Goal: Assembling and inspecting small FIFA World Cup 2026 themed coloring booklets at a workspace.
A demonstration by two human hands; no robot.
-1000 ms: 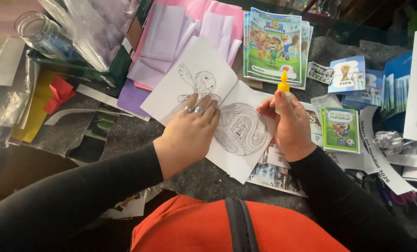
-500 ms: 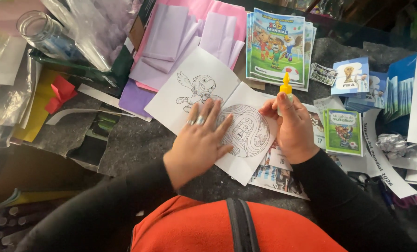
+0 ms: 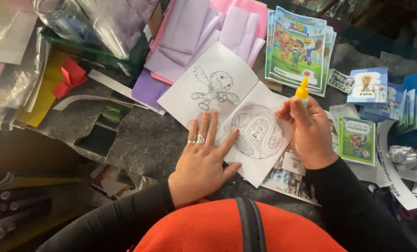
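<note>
colouring booklet lies open on the table, pinned flat by the left hand, its fingers spread and grasping nothing. right hand, at three o'clock of the round ball drawing, is clenched around a yellow-tipped marker, tip up. likely step: readying to colour; the marker would need turning down onto the page.
</note>
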